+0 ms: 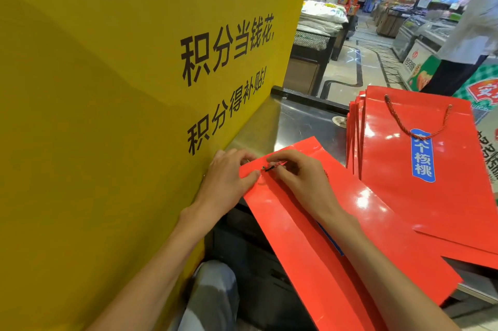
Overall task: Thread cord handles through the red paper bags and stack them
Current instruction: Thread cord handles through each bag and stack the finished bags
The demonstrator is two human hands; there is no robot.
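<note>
A flat red paper bag (323, 223) lies slanted across the steel counter (301, 123), its lower end hanging past the counter's near edge. My left hand (229, 177) grips the bag's top corner, thumb on the paper. My right hand (299, 180) pinches a red cord (273, 167) by its dark tip, which points at a small hole near that corner. To the right lies a stack of red bags (420, 169); the top one carries a threaded red cord handle (415, 118) and a blue label.
A tall yellow sign board (107, 88) stands close on the left, against the counter. A person in white stands at the far right (469, 34). Shop aisles, freezers and stacked sacks fill the background. My knee (213, 293) shows below the counter.
</note>
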